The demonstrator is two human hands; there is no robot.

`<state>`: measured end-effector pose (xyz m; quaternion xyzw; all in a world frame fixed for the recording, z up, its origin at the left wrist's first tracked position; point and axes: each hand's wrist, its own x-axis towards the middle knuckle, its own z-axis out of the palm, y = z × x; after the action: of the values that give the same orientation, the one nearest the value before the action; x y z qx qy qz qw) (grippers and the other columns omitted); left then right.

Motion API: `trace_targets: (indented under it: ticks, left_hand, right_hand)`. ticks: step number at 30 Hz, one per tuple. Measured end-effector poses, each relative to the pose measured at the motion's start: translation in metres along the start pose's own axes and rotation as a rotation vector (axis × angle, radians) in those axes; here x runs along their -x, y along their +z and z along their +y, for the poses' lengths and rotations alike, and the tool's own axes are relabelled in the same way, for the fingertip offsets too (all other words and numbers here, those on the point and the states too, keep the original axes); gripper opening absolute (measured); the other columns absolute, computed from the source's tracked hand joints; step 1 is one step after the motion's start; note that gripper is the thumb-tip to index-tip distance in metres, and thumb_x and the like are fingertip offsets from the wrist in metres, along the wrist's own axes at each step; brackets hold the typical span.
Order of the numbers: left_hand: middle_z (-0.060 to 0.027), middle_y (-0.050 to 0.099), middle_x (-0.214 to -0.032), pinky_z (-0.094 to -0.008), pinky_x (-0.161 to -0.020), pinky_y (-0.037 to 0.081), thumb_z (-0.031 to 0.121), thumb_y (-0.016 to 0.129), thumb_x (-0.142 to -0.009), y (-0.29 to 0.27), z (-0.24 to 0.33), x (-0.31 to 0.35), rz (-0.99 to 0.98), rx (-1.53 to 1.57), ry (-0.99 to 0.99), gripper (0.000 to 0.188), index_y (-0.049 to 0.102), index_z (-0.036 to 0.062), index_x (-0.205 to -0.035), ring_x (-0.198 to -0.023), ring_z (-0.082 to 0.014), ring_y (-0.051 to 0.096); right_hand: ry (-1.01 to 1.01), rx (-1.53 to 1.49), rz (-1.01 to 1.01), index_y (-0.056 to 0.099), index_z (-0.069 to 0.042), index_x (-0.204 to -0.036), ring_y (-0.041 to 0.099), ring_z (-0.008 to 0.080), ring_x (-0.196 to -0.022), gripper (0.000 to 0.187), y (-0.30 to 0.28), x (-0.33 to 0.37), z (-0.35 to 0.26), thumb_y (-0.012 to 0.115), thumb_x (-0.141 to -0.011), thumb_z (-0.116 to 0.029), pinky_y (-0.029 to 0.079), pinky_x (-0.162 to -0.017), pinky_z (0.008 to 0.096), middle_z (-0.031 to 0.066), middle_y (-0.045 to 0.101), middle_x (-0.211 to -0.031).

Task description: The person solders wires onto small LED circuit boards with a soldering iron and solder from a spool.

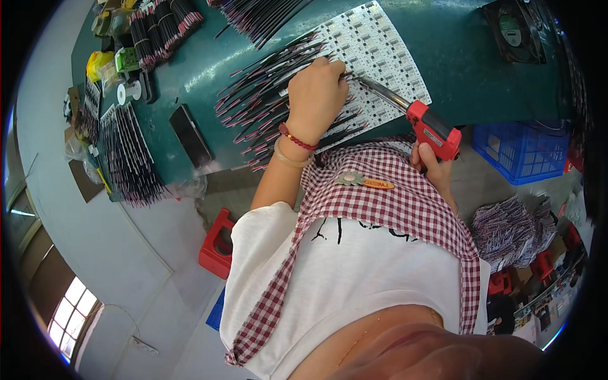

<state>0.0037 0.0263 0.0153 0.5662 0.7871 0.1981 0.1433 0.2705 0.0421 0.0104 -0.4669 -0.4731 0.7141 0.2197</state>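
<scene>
1. While my right hand (432,166) grips the red pistol-shaped soldering gun (432,130), its metal tip touches the white rectangular circuit panel (380,57).
2. My left hand (316,95), closed, pinches thin red-black wires (266,107) on the panel's left edge.

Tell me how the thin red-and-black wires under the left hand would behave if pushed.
The thin red-and-black wires look light and floppy, so they would likely scatter. Lying loose and fanned on the green table, they probably slide easily. The left hand seems to pin some.

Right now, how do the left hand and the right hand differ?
The left hand presses down on wires over the white panel; the right hand grips a red soldering gun. The left wrist wears bracelets; the right shows none. Both are bare.
</scene>
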Motion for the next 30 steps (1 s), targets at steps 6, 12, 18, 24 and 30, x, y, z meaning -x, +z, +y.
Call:
trace_targets:
  ticks: [6,12,18,24,30]
  left_hand:
    - [-0.0119,0.059,-0.075,-0.0415,-0.060,0.049,0.013,0.063,-0.074,-0.001,0.002,0.005,-0.033,-0.050,0.018,0.008,0.065,0.0061,-0.077,-0.068,-0.0318,0.061]
    - [-0.0111,0.059,-0.075,-0.0412,-0.060,0.050,0.012,0.062,-0.075,0.001,0.003,0.004,-0.038,-0.085,0.026,0.007,0.065,0.0063,-0.077,-0.068,-0.0312,0.061]
    - [-0.0119,0.059,-0.075,-0.0407,-0.061,0.050,0.012,0.062,-0.076,0.001,0.006,-0.006,-0.039,-0.144,0.041,0.007,0.064,0.0054,-0.075,-0.069,-0.0313,0.061]
    - [-0.0153,0.059,-0.082,-0.0445,-0.064,0.048,0.015,0.062,-0.079,-0.004,0.002,0.000,-0.028,-0.061,0.064,0.013,0.056,0.0031,-0.081,-0.073,-0.0354,0.060]
    - [-0.0170,0.053,-0.082,-0.0447,-0.062,0.047,0.011,0.055,-0.086,0.008,-0.011,0.023,0.008,-0.012,0.068,0.011,0.052,0.0011,-0.082,-0.073,-0.0369,0.057]
  right_hand:
    - [0.001,0.028,0.020,0.059,-0.001,-0.095,0.048,0.0052,-0.053,0.017,0.006,0.007,-0.004,0.056,-0.092,-0.018,0.038,-0.050,0.0208,-0.0003,0.056,-0.065]
    - [-0.024,0.087,-0.020,0.060,0.000,-0.099,0.048,0.0053,-0.053,0.019,-0.001,0.006,0.007,0.056,-0.092,-0.018,0.038,-0.050,0.0211,0.0004,0.056,-0.065]
    - [-0.082,-0.051,0.045,0.058,0.002,-0.111,0.046,0.0062,-0.052,0.028,-0.002,0.001,0.000,0.056,-0.092,-0.018,0.037,-0.050,0.0215,0.0013,0.055,-0.064]
    - [-0.137,-0.006,-0.009,0.050,0.004,-0.117,0.048,0.0100,-0.050,0.045,-0.011,0.005,-0.006,0.056,-0.092,-0.033,0.037,-0.047,0.0230,0.0047,0.054,-0.061]
    - [-0.139,-0.156,0.004,0.051,0.000,-0.116,0.048,0.0093,-0.051,0.030,-0.006,0.005,0.004,0.050,-0.094,-0.021,0.041,-0.050,0.0233,0.0041,0.053,-0.062]
